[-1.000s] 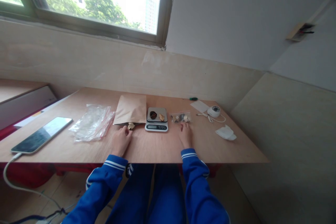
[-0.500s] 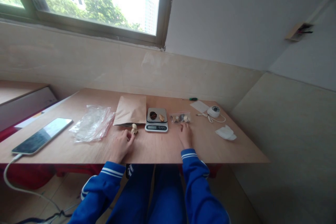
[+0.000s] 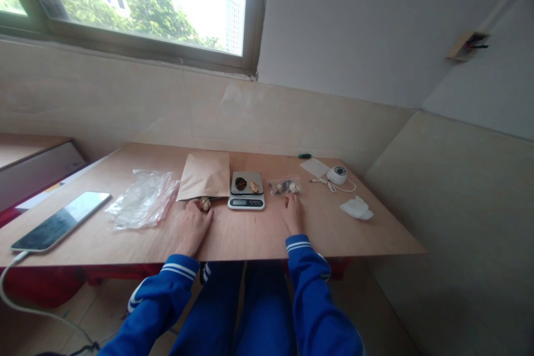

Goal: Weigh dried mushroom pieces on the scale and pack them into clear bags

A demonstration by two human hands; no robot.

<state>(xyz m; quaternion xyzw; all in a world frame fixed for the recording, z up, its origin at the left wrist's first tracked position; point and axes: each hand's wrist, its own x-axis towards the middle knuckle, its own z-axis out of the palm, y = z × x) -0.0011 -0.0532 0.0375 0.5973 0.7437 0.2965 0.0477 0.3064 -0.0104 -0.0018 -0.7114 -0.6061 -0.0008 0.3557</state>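
Note:
My left hand [image 3: 194, 227] is closed on a small pale-brown dried piece [image 3: 204, 204], at the mouth of a brown kraft paper bag [image 3: 205, 175]; the exact kind is too small to make out. Right of that bag is a small digital kitchen scale [image 3: 246, 202]. Its plate carries a dark round dried piece [image 3: 241, 183] and a light tan dried slice [image 3: 254, 186]. My right hand [image 3: 292, 216] rests on the table with its fingers loosely extended. Their tips are at the lower edge of a small clear zip bag [image 3: 285, 186] of mixed dried pieces.
On the left lie crumpled clear plastic bags [image 3: 142, 200] and a phone [image 3: 62, 219] with a charging cable. To the right are a white round device [image 3: 337, 175] with a cord, a white sheet [image 3: 314, 167] and a crumpled white tissue [image 3: 356, 208]. A green-handled tool [image 3: 305, 156] lies near the wall.
My left hand has moved the dried piece slightly left and up against the kraft bag's mouth. The right hand stays by the zip bag. The whole view has shifted a little.

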